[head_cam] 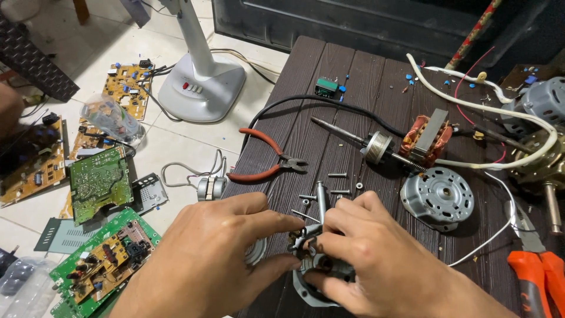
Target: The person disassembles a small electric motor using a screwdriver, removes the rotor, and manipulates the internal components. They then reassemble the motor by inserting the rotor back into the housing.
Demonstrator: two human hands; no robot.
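Note:
Both my hands meet at the near edge of a dark wooden table (353,76). My left hand (218,253) pinches the side of a grey metal motor housing (315,282). My right hand (376,259) grips the same housing from the right, fingers curled over its top. A steel shaft (321,203) stands up from the housing between my fingertips. Most of the housing is hidden under my hands.
Red-handled pliers (265,159), loose screws (337,175), a rotor on a shaft (376,147), a copper-wound stator (429,138) and a round motor cover (438,197) lie on the table. Orange-handled cutters (538,277) sit right. Circuit boards (100,182) and a fan base (200,82) are on the floor.

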